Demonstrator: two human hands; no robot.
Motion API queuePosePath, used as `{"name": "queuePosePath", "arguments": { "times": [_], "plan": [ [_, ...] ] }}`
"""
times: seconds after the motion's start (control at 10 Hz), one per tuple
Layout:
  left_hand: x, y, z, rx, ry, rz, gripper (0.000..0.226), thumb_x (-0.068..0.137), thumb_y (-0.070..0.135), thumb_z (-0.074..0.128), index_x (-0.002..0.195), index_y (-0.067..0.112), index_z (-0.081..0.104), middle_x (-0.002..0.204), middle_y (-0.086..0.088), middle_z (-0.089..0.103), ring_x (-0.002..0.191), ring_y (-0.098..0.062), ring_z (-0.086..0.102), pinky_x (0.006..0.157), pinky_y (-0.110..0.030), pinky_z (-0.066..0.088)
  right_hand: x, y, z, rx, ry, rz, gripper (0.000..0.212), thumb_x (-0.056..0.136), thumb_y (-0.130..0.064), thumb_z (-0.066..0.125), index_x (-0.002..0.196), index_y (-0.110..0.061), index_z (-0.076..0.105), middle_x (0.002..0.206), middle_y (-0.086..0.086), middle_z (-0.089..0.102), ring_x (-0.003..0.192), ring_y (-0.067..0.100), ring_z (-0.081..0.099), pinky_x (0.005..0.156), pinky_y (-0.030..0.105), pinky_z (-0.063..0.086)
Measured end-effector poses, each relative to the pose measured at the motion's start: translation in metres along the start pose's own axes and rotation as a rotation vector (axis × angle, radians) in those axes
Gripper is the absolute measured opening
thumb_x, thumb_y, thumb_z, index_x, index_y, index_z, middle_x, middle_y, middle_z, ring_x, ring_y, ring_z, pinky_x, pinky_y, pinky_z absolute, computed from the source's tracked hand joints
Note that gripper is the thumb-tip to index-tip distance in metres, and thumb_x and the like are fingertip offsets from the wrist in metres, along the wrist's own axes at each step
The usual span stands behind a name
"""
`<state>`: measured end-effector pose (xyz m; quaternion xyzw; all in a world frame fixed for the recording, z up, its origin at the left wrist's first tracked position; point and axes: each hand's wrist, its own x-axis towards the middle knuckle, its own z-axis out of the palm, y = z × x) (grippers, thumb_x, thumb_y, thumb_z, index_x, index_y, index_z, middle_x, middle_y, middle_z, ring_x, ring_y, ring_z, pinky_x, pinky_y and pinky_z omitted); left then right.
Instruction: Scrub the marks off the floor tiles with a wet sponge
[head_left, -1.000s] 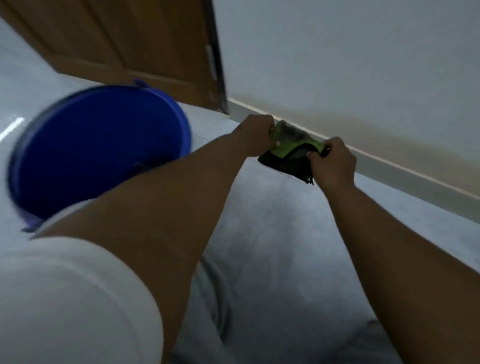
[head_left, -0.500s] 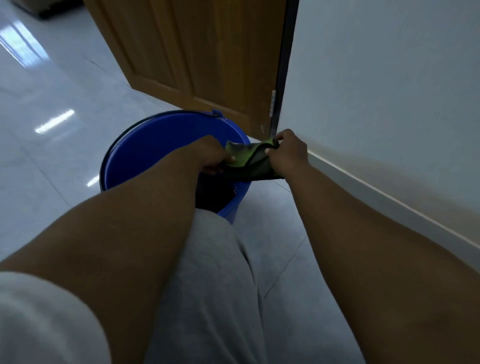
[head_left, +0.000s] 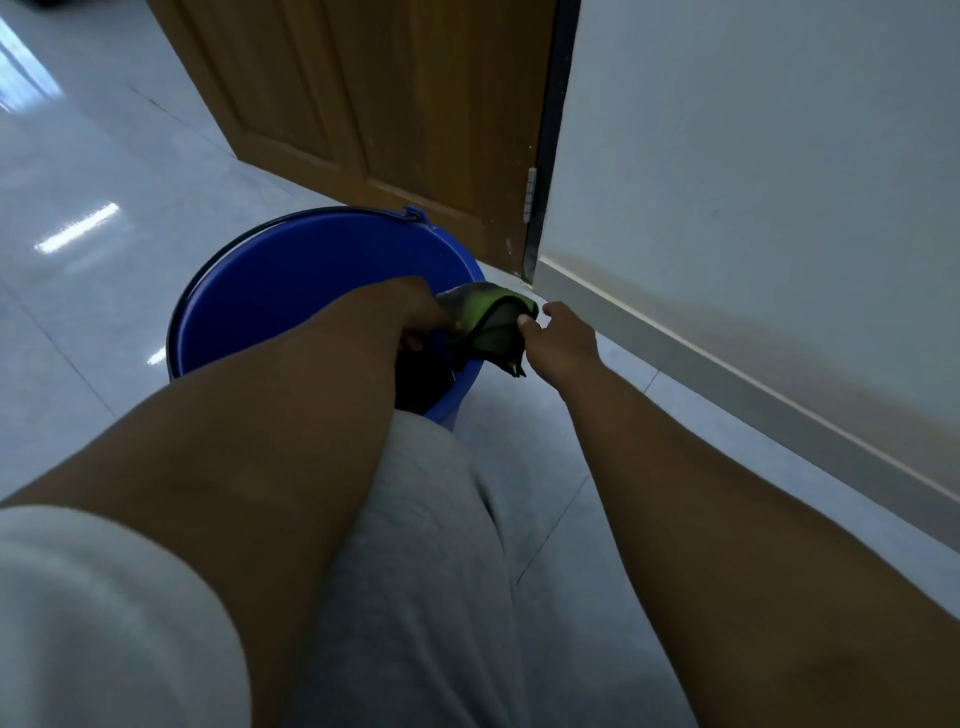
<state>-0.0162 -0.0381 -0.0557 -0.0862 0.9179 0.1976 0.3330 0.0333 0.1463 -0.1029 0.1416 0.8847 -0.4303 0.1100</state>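
Sponge (head_left: 489, 323) between left hand (head_left: 415, 312), right hand (head_left: 562, 344)

1. one blue bucket (head_left: 291, 280), with one dark wire handle (head_left: 332, 210) along its rim.
2. one green-and-dark sponge (head_left: 491, 325).
3. two hands: left hand (head_left: 415, 312), right hand (head_left: 561, 343).
4. one wooden door (head_left: 389, 104), with one metal hinge (head_left: 531, 195) showing on its edge.
5. one skirting board (head_left: 727, 374) along one white wall (head_left: 753, 156).
6. one knee in grey cloth (head_left: 431, 519) and one white sleeve (head_left: 93, 623).
7. one tiled floor (head_left: 78, 338); too many of its tiles are cut off to count.

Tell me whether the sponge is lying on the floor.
No, the left hand holds the sponge up over the bucket's rim.
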Motion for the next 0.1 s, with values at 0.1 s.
{"name": "queuePosePath", "arguments": {
  "times": [0.1],
  "plan": [
    [-0.0049,0.0042,-0.0045,0.102,0.178,-0.005,0.039,0.095,0.036,0.062,0.115,0.003,0.056,0.099,-0.017,0.063,0.080,-0.026,0.058,0.075,-0.037,0.046,-0.0077,0.0051,-0.0196,0.007,0.015,0.004,0.057,0.100,-0.041,0.048,0.147,-0.011,0.036,0.151,0.011,0.040,0.137,0.029,0.040,0.107,0.032,0.034]
  ]
}}
